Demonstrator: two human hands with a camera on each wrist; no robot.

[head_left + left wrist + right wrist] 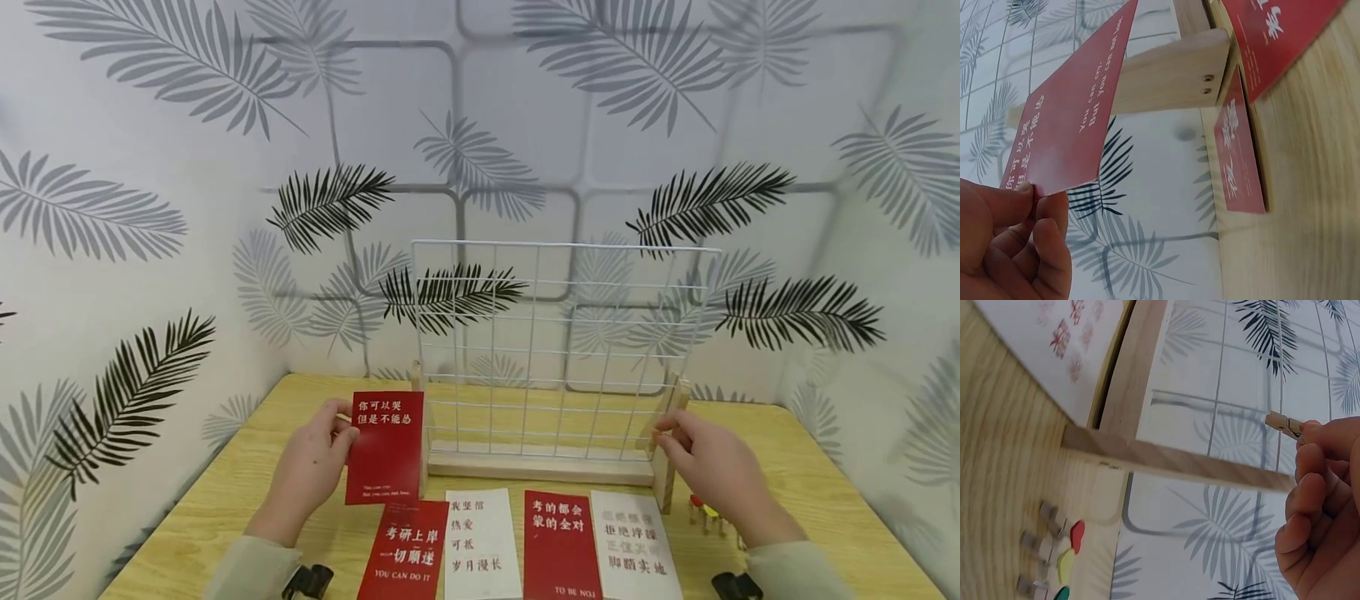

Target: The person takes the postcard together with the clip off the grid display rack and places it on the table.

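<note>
My left hand (313,457) pinches a red card (385,458) with white printed characters by its left edge. The card stands upright in front of the left end of a white wire grid (528,350). A small wooden clothespin (1282,422) is pinched between the thumb and fingers of my right hand (711,462), near the grid's right wooden post (664,475). In the right wrist view the clothespin's free end points away from the fingertips. No card hangs on the grid.
In a row before the grid's wooden base (540,468) lie a red card (405,554), a white card (482,542), another red card (562,550) and another white card (637,550). Several clothespins (1038,544) with coloured tops lie at the right. A leaf-patterned wall covering (187,250) stands behind.
</note>
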